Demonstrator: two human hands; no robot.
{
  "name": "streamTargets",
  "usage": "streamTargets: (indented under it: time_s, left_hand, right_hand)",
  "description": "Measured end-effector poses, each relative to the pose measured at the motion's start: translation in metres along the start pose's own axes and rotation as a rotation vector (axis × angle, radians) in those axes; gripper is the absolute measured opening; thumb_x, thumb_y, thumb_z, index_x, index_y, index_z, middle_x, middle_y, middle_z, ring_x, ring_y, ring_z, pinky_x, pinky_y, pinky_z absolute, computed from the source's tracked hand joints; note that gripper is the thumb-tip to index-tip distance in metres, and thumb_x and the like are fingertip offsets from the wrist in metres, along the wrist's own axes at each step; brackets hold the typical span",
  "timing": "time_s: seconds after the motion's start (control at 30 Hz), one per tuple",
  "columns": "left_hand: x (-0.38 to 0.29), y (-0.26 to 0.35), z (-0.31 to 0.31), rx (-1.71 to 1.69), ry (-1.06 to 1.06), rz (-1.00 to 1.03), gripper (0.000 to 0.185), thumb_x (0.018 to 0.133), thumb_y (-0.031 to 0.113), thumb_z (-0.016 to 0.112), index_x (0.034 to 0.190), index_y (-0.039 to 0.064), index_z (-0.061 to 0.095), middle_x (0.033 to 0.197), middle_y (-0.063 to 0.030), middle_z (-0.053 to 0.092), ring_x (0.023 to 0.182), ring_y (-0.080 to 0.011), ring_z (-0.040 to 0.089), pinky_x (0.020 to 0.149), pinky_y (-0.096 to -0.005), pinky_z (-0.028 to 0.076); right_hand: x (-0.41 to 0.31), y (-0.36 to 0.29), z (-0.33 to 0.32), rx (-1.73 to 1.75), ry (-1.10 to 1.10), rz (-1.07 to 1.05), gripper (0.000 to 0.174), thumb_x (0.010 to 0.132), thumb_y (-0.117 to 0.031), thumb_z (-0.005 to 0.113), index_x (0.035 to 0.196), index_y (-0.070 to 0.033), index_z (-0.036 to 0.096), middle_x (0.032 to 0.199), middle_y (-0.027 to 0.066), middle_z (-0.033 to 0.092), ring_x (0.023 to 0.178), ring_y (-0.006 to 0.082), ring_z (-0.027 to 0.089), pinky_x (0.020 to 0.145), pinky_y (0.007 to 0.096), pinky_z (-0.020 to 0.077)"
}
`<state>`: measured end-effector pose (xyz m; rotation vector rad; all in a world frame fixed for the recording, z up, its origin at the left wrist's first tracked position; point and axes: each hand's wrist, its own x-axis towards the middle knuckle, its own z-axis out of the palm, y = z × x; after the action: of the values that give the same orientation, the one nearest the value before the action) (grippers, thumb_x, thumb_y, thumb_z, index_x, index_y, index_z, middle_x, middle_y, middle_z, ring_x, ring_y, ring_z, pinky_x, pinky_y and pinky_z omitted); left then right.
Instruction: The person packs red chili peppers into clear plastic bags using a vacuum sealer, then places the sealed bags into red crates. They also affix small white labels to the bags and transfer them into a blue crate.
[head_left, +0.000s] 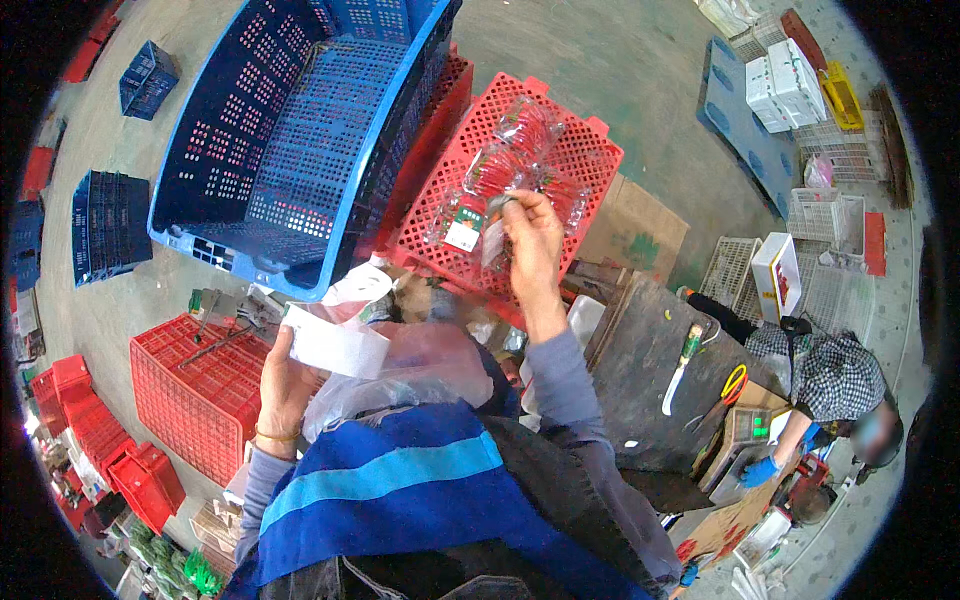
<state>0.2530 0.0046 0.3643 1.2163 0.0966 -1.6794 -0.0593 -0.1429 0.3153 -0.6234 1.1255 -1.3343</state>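
My left hand (283, 386) grips a white strip of label paper (337, 346) that hangs in a loop towards my apron. Over a red plastic crate (442, 180), my right hand (534, 240) pinches a small pale, see-through piece, probably a label, between thumb and fingers. Several clear packs of red chillies (499, 171) lie on the crate's perforated surface below that hand. The nearest pack, just left of my fingers, bears a green and white label (463, 231).
A large blue crate (341, 180) stands left of the packs. At the right, a dark tabletop (645, 375) holds a knife (681, 371) and scissors (731, 390). Beyond it, a person in blue gloves (761, 471) works beside a scale (739, 442). More red crates (199, 397) are at left.
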Motion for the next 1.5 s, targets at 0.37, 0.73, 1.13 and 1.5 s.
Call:
streamTargets:
  time_s: [0.37,0.73,1.13,1.5]
  left_hand:
    - [0.001,-0.024,0.01,0.302,0.181,0.047,0.04,0.093,0.027,0.049,0.121,-0.002,0.052,0.114,-0.0111,0.061,0.101,-0.0236,0.06,0.089,-0.0366,0.047]
    - [0.009,-0.032,0.0,0.285,0.285,0.025,0.03,0.092,0.022,0.055,0.113,0.002,0.06,0.106,-0.0069,0.064,0.095,-0.0192,0.062,0.085,-0.0354,0.049]
    - [0.005,-0.033,0.005,0.318,0.278,0.027,0.023,0.09,0.016,0.057,0.109,0.004,0.062,0.101,-0.0047,0.066,0.088,-0.0164,0.064,0.079,-0.0302,0.05]
    - [-0.012,-0.029,0.02,0.374,0.114,0.047,0.038,0.085,0.007,0.058,0.121,-0.003,0.05,0.106,-0.0135,0.064,0.093,-0.0223,0.064,0.084,-0.0352,0.051]
  right_hand:
    - [0.132,0.137,-0.106,-0.379,0.313,0.054,0.022,0.083,0.002,0.055,0.104,-0.003,0.056,0.09,0.0022,0.058,0.076,0.01,0.057,0.063,0.0242,0.0473]
    - [0.175,0.18,-0.109,-0.567,0.443,-0.022,0.023,0.077,0.008,0.059,0.097,-0.001,0.055,0.086,0.0042,0.058,0.077,0.0138,0.055,0.074,0.0261,0.0459]
    - [0.153,0.151,-0.073,-1.355,0.437,-0.143,0.053,0.069,-0.013,0.077,0.112,-0.001,0.048,0.104,0.0158,0.053,0.1,0.0339,0.054,0.083,0.0444,0.0441]
    - [0.179,0.136,-0.091,-0.099,0.298,0.272,0.03,0.086,-0.025,0.056,0.104,-0.001,0.054,0.094,0.0082,0.057,0.09,0.0218,0.06,0.072,0.0318,0.0494]
